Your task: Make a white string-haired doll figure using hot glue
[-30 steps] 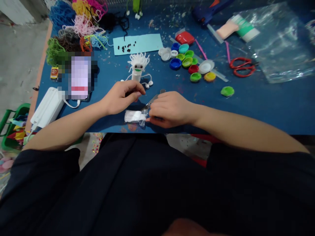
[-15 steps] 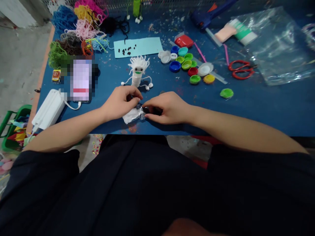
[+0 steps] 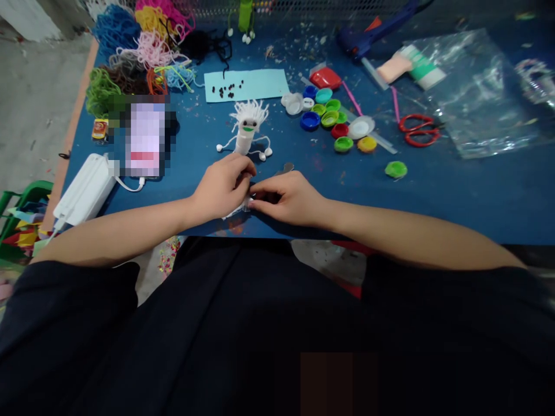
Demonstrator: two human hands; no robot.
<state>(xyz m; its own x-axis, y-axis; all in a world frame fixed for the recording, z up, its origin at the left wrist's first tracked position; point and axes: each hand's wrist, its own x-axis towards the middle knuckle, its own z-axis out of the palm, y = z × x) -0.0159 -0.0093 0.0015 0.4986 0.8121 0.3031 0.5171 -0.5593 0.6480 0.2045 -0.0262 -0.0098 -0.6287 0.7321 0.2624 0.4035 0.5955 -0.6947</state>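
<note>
Near the table's front edge, my left hand [image 3: 225,184] has its thumb and fingers closed at the top of a small clear plastic packet [image 3: 236,209] with something soft and white inside. From the other side, my right hand [image 3: 297,199] pinches the same packet at its open-looking end. Both hands cover much of it. Just beyond my left hand stands a white doll [image 3: 245,130] with yarn hair, a green mouth and string limbs. A grey flat thing [image 3: 286,168] pokes out behind my right hand, mostly hidden.
Several yarn bundles [image 3: 115,34], a phone [image 3: 145,138] and a white power box [image 3: 82,189] occupy the left. Black beads lie on a light blue card [image 3: 264,84]. Paint-pot lids [image 3: 310,120], red scissors [image 3: 418,130], a glue gun [image 3: 364,37] and a plastic bag [image 3: 481,110] lie right.
My left hand has shifted slightly right and down over the packet, so less of the white packet shows. More of the grey thing shows behind my right hand. The view has shifted a little.
</note>
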